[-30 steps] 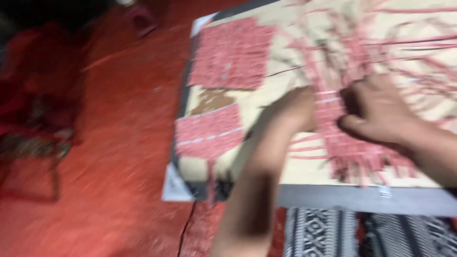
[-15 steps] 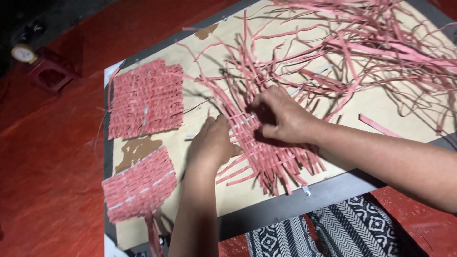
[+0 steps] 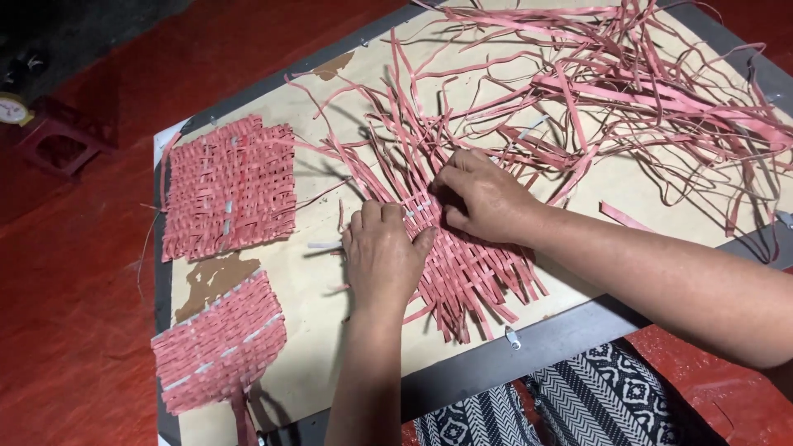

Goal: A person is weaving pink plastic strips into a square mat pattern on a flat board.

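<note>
Roughly, I judge the weaving about halfway through. My board [image 3: 330, 347], a pale sheet in a grey frame, lies on the red floor [image 3: 74, 330] and carries everything. At one o'clock on it sprawls the loose heap of pink strips [image 3: 661, 99], still large, so plenty of material is unused. At nine o'clock sits a finished square mat [image 3: 227, 186], its edges tidy, and at seven o'clock a second woven mat [image 3: 219, 343] with a tail of strips hanging off its lower edge. In the middle lies the unfinished mat [image 3: 471, 272]: only a short band is interlaced under my hands, while long free ends fan out towards twelve o'clock and towards five o'clock, all yet to be woven and trimmed.

My left hand [image 3: 382, 256] lies flat, fingers together, its grip closed on nothing, pressing down the mat's nine o'clock edge. My right hand [image 3: 487, 198] is curled, fingertips pinched at the weave line; its grip seems to have a strip, though I cannot tell which.
</note>
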